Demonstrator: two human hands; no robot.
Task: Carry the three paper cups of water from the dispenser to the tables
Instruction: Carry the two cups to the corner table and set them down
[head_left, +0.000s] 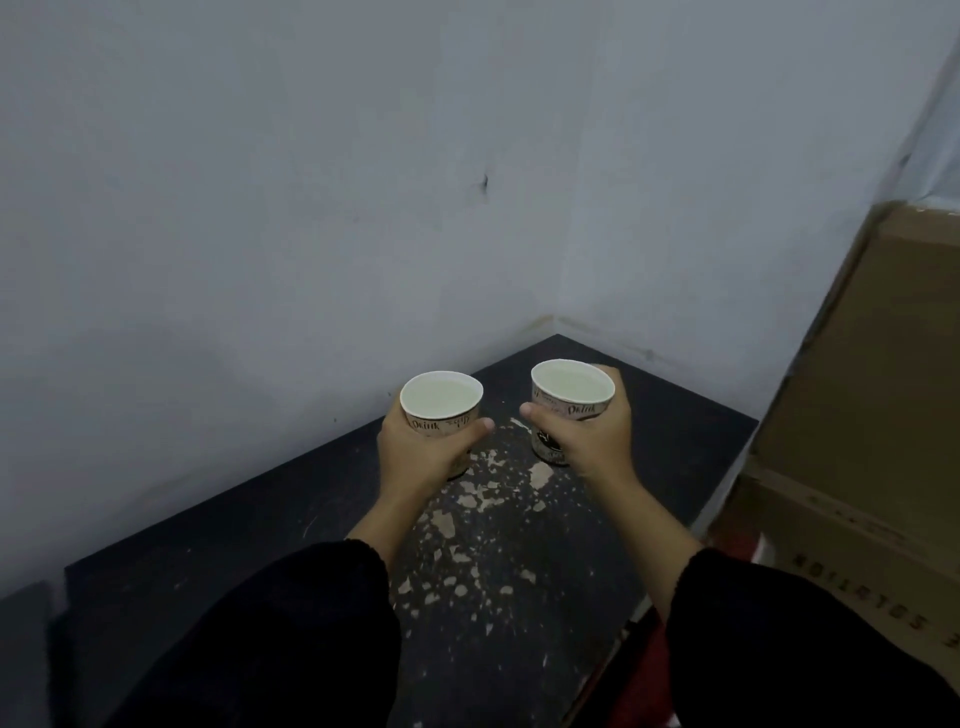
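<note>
Two white paper cups with dark print, both filled with water, are over a black table (270, 514) set in a wall corner. My left hand (421, 452) is wrapped around the left cup (441, 397). The right cup (572, 387) is gripped by my right hand (592, 441). Both cups stay upright, side by side with a gap between them. Their bases are at or just above the tabletop; I cannot tell if they touch it. Only two cups are in view.
The table's black surface is chipped, with pale flakes (467, 525) running down its middle. Grey walls (260, 208) close the far and left sides. Stacked cardboard boxes (852, 415) stand right of the table, with something red (644, 670) below them.
</note>
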